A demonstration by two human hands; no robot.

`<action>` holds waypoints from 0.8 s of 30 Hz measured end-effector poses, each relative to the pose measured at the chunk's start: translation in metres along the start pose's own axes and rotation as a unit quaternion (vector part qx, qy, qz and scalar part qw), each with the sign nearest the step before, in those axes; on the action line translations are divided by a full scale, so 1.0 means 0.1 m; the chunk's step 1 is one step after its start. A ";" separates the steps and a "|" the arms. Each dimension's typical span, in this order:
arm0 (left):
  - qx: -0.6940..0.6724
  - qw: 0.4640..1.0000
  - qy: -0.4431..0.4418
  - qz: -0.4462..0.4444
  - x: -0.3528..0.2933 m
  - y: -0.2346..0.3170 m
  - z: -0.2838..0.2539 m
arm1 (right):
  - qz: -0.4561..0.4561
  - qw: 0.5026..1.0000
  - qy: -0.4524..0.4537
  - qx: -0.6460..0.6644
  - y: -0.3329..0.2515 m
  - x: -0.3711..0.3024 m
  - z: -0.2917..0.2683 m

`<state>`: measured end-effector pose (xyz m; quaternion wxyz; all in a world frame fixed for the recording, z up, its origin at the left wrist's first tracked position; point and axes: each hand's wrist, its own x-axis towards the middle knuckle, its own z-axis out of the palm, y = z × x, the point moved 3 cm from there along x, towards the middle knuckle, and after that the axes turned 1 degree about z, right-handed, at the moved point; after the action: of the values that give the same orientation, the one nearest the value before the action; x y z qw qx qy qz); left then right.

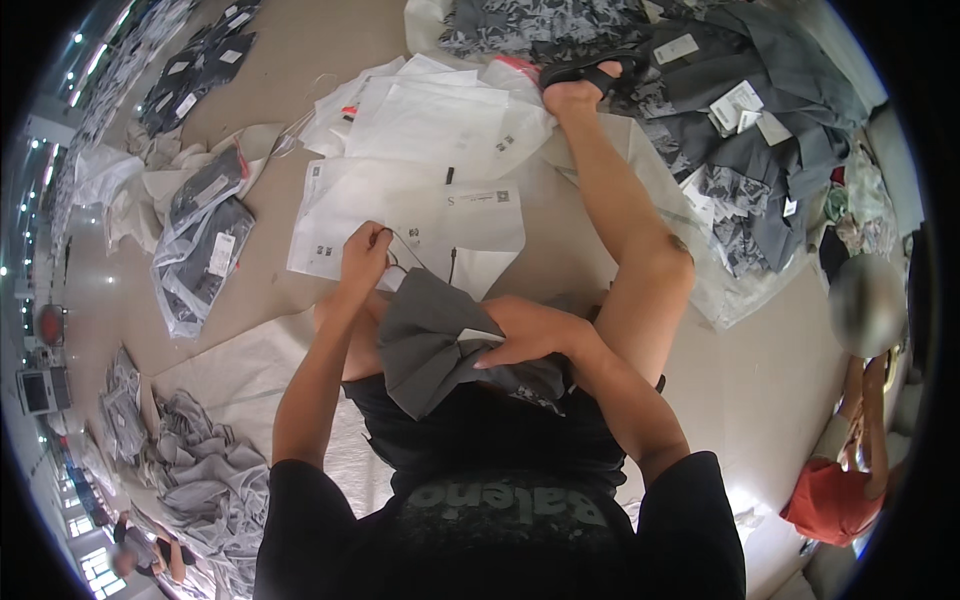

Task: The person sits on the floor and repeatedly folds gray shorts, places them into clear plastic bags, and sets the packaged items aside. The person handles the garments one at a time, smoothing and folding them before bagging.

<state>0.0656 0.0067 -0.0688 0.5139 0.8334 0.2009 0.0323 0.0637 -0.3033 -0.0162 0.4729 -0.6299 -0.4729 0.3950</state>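
Note:
A dark grey garment (425, 335), bunched up with a pale label on it, lies across my lap. My right hand (525, 330) is closed on its right side, with the thumb over the cloth and the other fingers largely hidden. To the left, my left hand (367, 255) pinches a thin dark cord (408, 248) that runs toward the garment's upper edge. Just beyond both hands, white printed plastic bags (410, 205) lie spread and overlapping on the floor.
Grey garments with tags (790, 100) are heaped at the far right, near my outstretched foot. Bagged garments (205, 250) lie to the left. A grey pile (205, 465) sits at the lower left. Another person in red (835, 500) is at the right edge.

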 end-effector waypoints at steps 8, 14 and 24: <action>-0.149 0.982 0.103 0.059 -0.18 0.25 0.03 | -0.055 0.998 0.020 -0.001 -0.12 -0.05 -0.07; -0.069 0.981 0.106 0.147 -0.39 0.39 0.06 | -0.005 0.998 -0.010 0.070 -0.18 -0.04 -0.03; 0.139 0.936 0.118 0.302 -0.98 0.78 -0.03 | 0.283 0.949 0.134 0.030 0.01 -0.14 -0.36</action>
<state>-0.0015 -0.0575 0.0157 0.3314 0.9082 0.0019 0.2558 0.0945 -0.3245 -0.0076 0.4197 -0.7702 -0.1957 0.4386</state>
